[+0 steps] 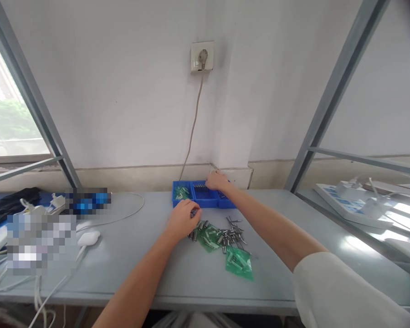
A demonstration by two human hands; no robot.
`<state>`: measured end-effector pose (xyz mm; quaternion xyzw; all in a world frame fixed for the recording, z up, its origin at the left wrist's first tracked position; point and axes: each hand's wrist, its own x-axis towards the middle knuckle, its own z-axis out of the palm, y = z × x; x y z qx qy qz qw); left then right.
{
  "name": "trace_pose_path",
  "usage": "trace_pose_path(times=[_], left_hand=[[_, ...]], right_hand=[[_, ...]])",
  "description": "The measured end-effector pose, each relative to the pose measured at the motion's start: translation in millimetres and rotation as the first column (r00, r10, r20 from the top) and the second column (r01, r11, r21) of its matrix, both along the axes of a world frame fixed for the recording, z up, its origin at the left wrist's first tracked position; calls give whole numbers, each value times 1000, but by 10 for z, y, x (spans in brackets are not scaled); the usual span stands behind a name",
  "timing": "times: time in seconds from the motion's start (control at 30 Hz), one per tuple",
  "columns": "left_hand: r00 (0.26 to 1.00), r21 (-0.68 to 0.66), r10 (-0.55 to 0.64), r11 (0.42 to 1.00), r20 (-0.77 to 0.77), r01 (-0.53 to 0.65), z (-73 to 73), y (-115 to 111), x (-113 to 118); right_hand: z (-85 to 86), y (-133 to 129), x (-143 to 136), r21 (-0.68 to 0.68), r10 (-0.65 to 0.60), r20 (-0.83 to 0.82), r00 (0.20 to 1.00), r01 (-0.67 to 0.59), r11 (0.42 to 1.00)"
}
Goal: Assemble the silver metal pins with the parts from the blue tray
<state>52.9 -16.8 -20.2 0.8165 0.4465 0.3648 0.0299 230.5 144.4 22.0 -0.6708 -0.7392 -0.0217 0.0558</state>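
Observation:
My left hand (182, 219) is closed around small dark metal parts (193, 212), just in front of the blue bins. My right hand (217, 180) reaches over the blue middle bin (205, 203), its fingers curled down at the back; what they hold, if anything, is hidden. The left bin (181, 192) contains green bags. Metal pins and cylinders (234, 234) lie in a loose pile on the grey table, beside and on a green bag (210, 238). Nearer the front edge lies another green bag (239, 263) with metal pieces inside.
White cables and a white adapter (89, 238) lie at the left of the table (130, 259). A cord hangs from the wall socket (202, 57) behind the bins. Metal frame posts (331, 100) rise at both sides.

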Motion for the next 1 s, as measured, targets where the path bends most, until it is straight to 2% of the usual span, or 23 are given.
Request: trace_pose_path(times=[0.2,0.33,0.47,0.53,0.57,0.63,0.73,0.8,0.9,1.0], left_hand=[[1000,5,11,1000,-4,-10,0,-5,5],[1000,-2,10,1000,-1,-10,0,-9,0],[1000,-8,17,1000,-9,-17,-7,-3,-5],[999,-8,26,1000,-22,-26,-17,4,-9],[999,-10,32,999,-31,-33,-24,9,-11],[997,-21,44,999,-56,-45,-41,20,-17],[993,-34,60,997,-104,-63,-70,38,-27],[990,-38,66,997,-129,-71,-89,51,-33],[985,-41,74,996,-155,-82,-108,72,-44],[975,-50,93,993,-201,-105,-116,92,-55]], right_hand=[[8,-21,8,14,10,-35,999,-10,1000],[149,-114,43,71,22,-117,993,-14,997],[334,-318,142,174,62,-208,976,-25,984],[352,-509,190,243,119,-275,954,-51,969],[330,-628,207,266,158,-307,939,-75,961],[227,-898,221,196,231,-298,926,-178,964],[-19,-1282,192,44,338,-271,901,-339,940],[-176,-1450,152,25,372,-260,891,-379,925],[-317,-1535,97,48,416,-213,884,-416,908],[-353,-1507,82,40,490,-206,847,-493,869]])
